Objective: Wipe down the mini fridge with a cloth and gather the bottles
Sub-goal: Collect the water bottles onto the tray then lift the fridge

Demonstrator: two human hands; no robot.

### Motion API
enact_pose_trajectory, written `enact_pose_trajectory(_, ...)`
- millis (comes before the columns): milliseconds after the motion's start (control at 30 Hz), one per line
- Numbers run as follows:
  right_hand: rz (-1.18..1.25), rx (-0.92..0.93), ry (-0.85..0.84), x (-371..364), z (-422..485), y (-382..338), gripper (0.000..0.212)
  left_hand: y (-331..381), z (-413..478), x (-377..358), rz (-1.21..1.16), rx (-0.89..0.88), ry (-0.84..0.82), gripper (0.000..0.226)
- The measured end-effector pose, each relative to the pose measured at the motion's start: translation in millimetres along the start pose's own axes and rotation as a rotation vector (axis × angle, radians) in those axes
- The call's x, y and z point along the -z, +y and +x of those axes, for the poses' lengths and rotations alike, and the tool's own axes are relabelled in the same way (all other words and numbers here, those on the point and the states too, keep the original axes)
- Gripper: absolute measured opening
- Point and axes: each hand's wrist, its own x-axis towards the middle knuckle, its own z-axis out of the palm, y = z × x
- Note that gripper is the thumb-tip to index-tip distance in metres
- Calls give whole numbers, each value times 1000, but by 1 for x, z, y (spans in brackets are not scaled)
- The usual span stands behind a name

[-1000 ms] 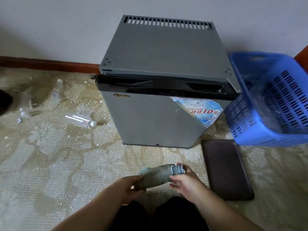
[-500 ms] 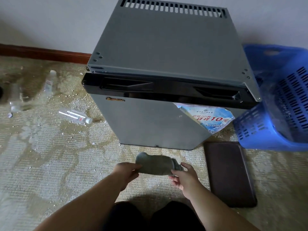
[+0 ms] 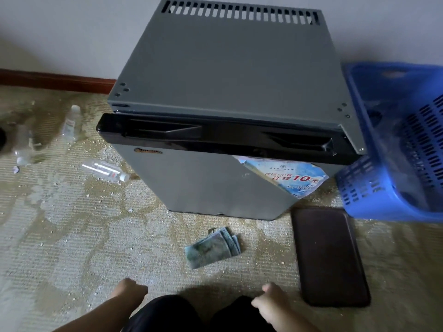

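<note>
Head view: cloth (image 3: pixel 212 248) flat on the carpet (image 3: pixel 72 248) in front of the mini fridge (image 3: pixel 223 75), held by neither grip.

Folded, grey-green, apart from the fridge door and from the dark-clad knees. Left grip (image 3: pixel 129 291) clenched on nothing, low beside the left knee. Right grip (image 3: pixel 271 301) released, fingers loosely curled, empty, beside the right knee. Three clear bottles on the carpet left of the fridge: nearest bottle (image 3: pixel 105 172) on its side near the door's lower corner, second bottle (image 3: pixel 70 122) farther back toward the wall, third bottle (image 3: pixel 22 149) blurred at the far left. Blue basket (image 3: pixel 393 164) tilted, close against the fridge's right side. Dark mat (image 3: pixel 328 257) flat on the carpet just below the basket, right of the cloth. Torn sticker (image 3: pixel 287 178) on the door.
</note>
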Motion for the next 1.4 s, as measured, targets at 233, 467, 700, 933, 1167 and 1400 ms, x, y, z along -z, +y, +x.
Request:
enact_pose_trajectory(233,196,334,-304,50,-8,-62,32,65,-45,-1,-275,-225,-107,9)
enact_pose_trajectory(467,129,362,-317,91,-29,-88,13,94,-94,52,-121,-369,19,27)
enact_pose_trajectory(700,48,436,-360,47,-51,-149,13,66,-92,125,24,-343,146,32)
enact_pose_trajectory(933,-19,525,-376,-27,-72,-192,17,26,-37,187,194,-352,228,30)
enact_pose_trajectory(1167,-126,575,-353,-111,-73,-255,19,-25,64,224,398,-370,154,39)
enact_pose_trajectory(1400,-310,640,-146,-214,-58,-351,11,-63,189,272,366,-403,103,44)
